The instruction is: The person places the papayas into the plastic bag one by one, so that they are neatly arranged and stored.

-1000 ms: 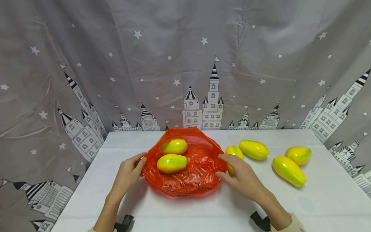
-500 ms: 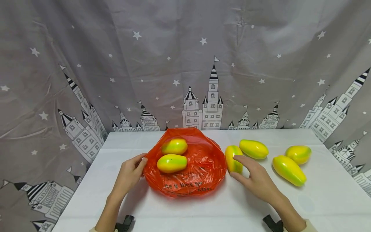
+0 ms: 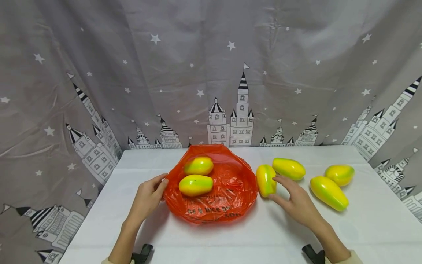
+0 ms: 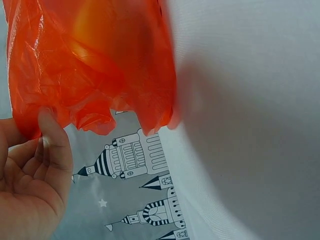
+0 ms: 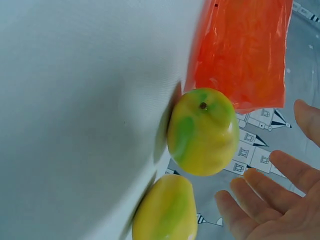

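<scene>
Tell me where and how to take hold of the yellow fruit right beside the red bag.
The yellow fruit is probably best held across its middle, coming from above and the near right: its length runs near to far, the red bag crowds its left, and another fruit its far right.

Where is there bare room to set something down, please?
The white table is bare in front of the red plastic bag and in the back-left corner beside it. Just right of the bag is crowded by two yellow-green fruits and the right grip.
</scene>
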`<state>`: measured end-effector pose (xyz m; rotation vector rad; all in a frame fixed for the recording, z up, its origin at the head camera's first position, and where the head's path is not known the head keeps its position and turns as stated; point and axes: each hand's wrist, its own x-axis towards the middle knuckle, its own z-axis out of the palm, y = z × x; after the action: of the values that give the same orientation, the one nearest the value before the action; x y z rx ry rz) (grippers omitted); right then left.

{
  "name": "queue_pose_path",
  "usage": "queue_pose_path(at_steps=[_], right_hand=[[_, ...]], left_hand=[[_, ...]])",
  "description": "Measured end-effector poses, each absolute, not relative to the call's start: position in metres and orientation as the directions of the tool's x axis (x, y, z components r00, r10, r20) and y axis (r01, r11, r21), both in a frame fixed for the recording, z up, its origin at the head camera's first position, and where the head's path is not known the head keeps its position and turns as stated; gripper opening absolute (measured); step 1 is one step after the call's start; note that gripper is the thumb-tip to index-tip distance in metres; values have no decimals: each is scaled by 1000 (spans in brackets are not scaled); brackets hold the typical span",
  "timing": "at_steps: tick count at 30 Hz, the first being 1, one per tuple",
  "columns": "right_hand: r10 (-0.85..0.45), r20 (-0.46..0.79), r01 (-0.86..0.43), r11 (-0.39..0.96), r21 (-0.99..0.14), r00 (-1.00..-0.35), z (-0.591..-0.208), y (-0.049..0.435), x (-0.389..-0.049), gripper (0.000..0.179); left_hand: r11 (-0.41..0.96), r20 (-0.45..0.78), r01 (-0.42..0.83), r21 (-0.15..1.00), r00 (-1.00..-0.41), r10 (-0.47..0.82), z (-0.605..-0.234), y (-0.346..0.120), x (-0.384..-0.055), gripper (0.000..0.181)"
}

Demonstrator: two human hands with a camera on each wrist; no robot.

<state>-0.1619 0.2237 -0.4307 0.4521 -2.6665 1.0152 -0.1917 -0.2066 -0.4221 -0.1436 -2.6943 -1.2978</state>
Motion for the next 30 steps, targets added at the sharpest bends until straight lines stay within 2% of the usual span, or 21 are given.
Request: queue_pose_path(at_steps=[12,19,30], right_hand=[[-116,345,-320,709,-628,-932,-430,217,-179,58],[-104,235,-234,731,-641,-967,-427,211,-198,68],[-90,159,-172,746,-643,-983,-434,204,-216,75]], left_hand=[[621,156,139,771,-987,28,-421,-205,-192,39],[620,160,143,772,-987,28,-420,-205,-192,40],[611,163,147,778,-986,29,-420,-205,-192,39]])
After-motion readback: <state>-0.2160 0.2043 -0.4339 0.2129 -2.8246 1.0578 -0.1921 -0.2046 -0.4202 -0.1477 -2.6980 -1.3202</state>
